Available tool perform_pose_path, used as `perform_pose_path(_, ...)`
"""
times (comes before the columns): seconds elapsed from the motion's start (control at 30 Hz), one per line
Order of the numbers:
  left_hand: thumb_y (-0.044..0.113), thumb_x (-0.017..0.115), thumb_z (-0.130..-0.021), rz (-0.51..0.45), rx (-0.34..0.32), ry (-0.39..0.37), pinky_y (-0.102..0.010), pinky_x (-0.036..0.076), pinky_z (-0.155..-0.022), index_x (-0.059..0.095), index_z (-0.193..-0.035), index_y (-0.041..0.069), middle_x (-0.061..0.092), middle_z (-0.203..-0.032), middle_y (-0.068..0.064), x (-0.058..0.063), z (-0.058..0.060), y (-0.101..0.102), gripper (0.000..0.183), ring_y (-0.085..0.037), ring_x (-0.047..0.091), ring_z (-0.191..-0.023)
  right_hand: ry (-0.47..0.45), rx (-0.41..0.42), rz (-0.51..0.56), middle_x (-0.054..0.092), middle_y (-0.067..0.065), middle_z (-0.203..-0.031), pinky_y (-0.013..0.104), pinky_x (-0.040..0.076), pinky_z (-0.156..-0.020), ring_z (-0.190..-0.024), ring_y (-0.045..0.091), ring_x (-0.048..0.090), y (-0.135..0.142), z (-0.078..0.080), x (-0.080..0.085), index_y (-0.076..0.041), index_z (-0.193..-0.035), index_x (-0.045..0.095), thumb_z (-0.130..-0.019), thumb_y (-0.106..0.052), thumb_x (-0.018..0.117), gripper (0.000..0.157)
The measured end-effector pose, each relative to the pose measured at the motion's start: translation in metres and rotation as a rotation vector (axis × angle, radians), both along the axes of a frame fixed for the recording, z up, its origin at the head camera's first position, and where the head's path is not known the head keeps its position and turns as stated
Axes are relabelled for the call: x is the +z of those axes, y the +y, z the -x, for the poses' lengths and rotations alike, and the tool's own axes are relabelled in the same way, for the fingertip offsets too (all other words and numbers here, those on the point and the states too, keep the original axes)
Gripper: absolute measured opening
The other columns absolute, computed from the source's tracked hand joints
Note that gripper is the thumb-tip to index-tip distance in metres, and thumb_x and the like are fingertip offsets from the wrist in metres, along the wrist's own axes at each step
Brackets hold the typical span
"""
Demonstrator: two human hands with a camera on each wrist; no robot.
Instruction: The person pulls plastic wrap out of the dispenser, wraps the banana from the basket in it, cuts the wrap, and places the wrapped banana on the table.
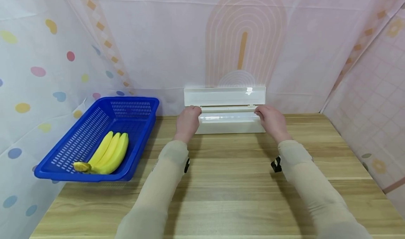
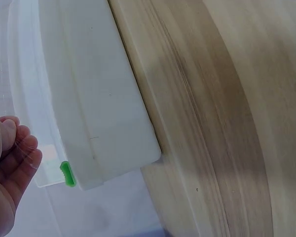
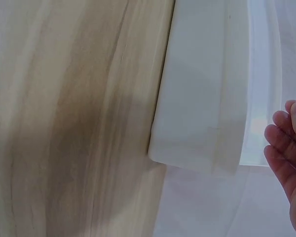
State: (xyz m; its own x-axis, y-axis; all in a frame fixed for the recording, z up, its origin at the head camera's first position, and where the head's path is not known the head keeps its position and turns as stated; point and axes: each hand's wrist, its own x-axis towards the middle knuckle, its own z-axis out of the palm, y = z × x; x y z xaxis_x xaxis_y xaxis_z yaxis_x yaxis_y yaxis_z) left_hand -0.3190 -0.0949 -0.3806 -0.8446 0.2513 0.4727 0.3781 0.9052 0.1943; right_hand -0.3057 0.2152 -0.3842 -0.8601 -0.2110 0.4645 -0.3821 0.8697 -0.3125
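Head view: we note a long white plastic box point(image 1: 229, 128), smooth and rectangular, its flat lid point(image 1: 221, 96) upright behind, far back on the striped wood-grain table point(image 1: 234, 189); left hand point(image 1: 187, 122) and right hand point(image 1: 272, 119), near its ends, pinch glossy clear film point(image 1: 227, 116) over it; curved bananas point(image 1: 110, 154) lie in a perforated blue basket point(image 1: 95, 177). Left wrist view: we see thumb pressed to fingers, faint creases of film across them, a ridged green tab point(image 2: 67, 174) at the box's end. Right wrist view: thumb meets bent fingers beside the box, film too faint to trace
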Motion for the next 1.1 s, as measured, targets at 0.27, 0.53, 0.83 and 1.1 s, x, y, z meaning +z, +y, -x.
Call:
perform_pose_path(0.27,-0.013,0.063,-0.083,0.031,-0.008,-0.015,-0.039,0.058,-0.063,0.072,-0.102,0.004,0.071,-0.099,-0.011,0.006,-0.002,-0.002,0.027,-0.029,0.068,-0.088,0.037,0.021,-0.013,0.071,0.017,-0.106,0.050,0.053,-0.080,-0.097,0.037,0.066,0.002,-0.002,0.006,-0.003,-0.105,0.069,-0.097,-0.005,0.062,0.012)
perform_pose_path(0.53,-0.014,0.062,-0.083,0.042,-0.037,0.039,-0.038,0.058,-0.064,0.072,-0.100,0.003,0.070,-0.095,-0.013,0.015,-0.007,-0.003,0.025,-0.029,0.067,-0.083,0.088,0.040,-0.030,0.072,0.014,-0.100,0.051,0.053,-0.076,-0.091,0.037,0.066,0.005,-0.005,0.014,-0.004,-0.101,0.069,-0.097,-0.006,0.062,0.008)
perform_pose_path(0.83,-0.013,0.064,-0.084,0.010,-0.063,0.109,-0.040,0.058,-0.063,0.072,-0.097,0.002,0.070,-0.095,-0.013,0.022,-0.012,-0.005,0.021,-0.030,0.067,-0.084,0.102,0.051,-0.015,0.072,0.015,-0.102,0.051,0.053,-0.079,-0.094,0.037,0.066,0.006,-0.009,0.022,-0.004,-0.101,0.069,-0.097,-0.006,0.062,0.009)
perform_pose_path(1.1,-0.009,0.066,-0.086,-0.002,-0.063,0.095,-0.040,0.058,-0.065,0.072,-0.098,0.003,0.071,-0.095,-0.012,0.025,-0.017,-0.005,0.019,-0.030,0.068,-0.085,0.131,0.061,-0.002,0.071,0.014,-0.101,0.051,0.053,-0.081,-0.095,0.037,0.066,0.007,-0.013,0.024,-0.004,-0.099,0.069,-0.096,-0.006,0.063,0.007)
